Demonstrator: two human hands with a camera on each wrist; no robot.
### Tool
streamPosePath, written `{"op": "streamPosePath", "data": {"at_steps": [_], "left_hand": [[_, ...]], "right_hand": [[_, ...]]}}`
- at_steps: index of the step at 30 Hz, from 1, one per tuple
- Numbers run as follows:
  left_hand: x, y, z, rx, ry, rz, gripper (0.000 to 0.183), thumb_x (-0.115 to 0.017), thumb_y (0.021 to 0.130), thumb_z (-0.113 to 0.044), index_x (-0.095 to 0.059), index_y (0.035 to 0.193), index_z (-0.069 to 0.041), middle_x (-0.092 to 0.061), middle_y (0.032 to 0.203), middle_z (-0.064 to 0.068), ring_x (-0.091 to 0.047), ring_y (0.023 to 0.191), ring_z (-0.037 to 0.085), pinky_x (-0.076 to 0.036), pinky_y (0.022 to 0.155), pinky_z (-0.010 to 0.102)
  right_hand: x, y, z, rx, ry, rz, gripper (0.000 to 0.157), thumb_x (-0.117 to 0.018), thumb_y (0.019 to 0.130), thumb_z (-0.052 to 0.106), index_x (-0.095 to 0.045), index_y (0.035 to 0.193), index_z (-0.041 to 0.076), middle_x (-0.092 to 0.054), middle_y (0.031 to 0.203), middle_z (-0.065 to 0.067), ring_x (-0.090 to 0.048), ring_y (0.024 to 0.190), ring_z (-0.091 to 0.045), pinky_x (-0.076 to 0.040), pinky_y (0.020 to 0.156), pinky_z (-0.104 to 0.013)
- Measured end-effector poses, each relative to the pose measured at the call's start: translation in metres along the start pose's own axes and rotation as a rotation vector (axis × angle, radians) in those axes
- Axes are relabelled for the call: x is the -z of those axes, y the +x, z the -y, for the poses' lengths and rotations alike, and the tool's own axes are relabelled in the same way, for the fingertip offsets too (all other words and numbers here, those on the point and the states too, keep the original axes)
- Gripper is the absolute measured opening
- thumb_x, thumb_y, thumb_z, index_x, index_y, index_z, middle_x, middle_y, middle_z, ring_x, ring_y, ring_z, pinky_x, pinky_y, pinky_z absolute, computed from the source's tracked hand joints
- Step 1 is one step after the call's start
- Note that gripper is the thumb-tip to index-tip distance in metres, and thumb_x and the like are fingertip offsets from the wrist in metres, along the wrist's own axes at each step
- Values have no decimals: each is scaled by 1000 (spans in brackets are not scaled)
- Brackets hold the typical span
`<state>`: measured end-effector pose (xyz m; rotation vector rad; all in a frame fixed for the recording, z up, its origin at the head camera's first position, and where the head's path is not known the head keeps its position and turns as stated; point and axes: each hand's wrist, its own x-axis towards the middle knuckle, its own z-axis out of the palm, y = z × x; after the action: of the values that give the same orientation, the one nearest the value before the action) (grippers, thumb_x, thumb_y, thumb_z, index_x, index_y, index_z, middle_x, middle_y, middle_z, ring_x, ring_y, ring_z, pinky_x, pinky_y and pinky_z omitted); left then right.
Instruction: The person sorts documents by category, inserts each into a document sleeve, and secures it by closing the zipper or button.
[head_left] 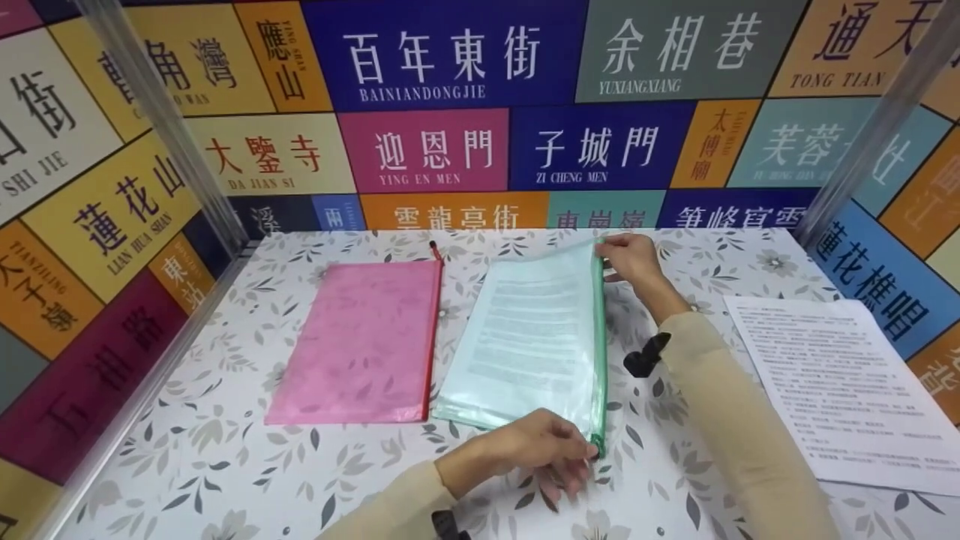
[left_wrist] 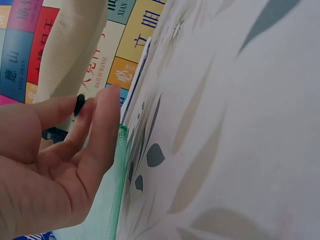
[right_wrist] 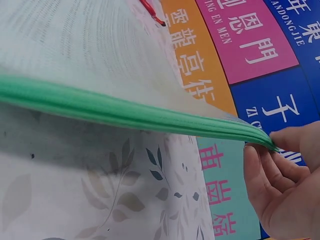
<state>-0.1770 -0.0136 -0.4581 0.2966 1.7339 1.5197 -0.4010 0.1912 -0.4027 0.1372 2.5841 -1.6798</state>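
Observation:
A clear zip document pouch [head_left: 525, 330] with a green zipper edge [head_left: 600, 337] lies on the table, printed sheets showing through it. My right hand [head_left: 634, 259] pinches its far right corner between thumb and fingers. The right wrist view shows that green edge [right_wrist: 125, 112] lifted off the tabletop toward the hand [right_wrist: 285, 180]. At the near end of the zipper, my left hand [head_left: 540, 450] pinches the zipper pull. Its dark tip [left_wrist: 79, 105] shows between thumb and finger in the left wrist view, where the other fingers of the left hand [left_wrist: 65, 160] are extended.
Left of the green-edged pouch lies a pink zip pouch [head_left: 360, 345] with a red zipper and a red pull [head_left: 436, 253] at its far end. Printed sheets [head_left: 840, 390] rest on the right. The leaf-patterned table [head_left: 225, 465] meets a wall of colourful signs [head_left: 442, 52] behind.

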Motion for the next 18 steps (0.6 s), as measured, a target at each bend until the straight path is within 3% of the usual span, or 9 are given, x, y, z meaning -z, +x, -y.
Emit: {"op": "streamPosePath", "data": {"at_steps": [4,7,12,18], "left_hand": [[5,4,0,3,-72,-105,21,-65,97,-22,-73,100,-3,-73,78,3,-68,62,10,-57,49,23],[8,6,3,8,-124,-135,18,-63,97,-18,-72,103,-4,-73,80,4,-68,63,11,-57,50,22],[12,8,5,-4,-191,-146,19,-62,97,-16,-69,108,-2,-72,83,5,-69,64,11,-58,52,22],[16,10,7,-25,-251,-202,19,-61,98,-16,-66,111,-3,-75,91,10,-71,66,13,-60,55,25]], "right_hand": [[-4,-1,-4,-3,10,78,56,-59,99,19,-42,150,3,-53,144,-20,-62,119,-30,-60,93,-40],[-7,-2,-9,1,20,133,63,-60,97,14,-35,154,4,-47,150,-20,-56,129,-34,-57,99,-44],[-11,-6,-19,19,31,170,68,-60,98,13,-28,158,6,-38,157,-20,-51,134,-36,-53,105,-47],[-15,-13,-34,-4,57,143,63,-55,100,11,-28,157,2,-37,158,-21,-50,135,-35,-54,105,-43]]}}
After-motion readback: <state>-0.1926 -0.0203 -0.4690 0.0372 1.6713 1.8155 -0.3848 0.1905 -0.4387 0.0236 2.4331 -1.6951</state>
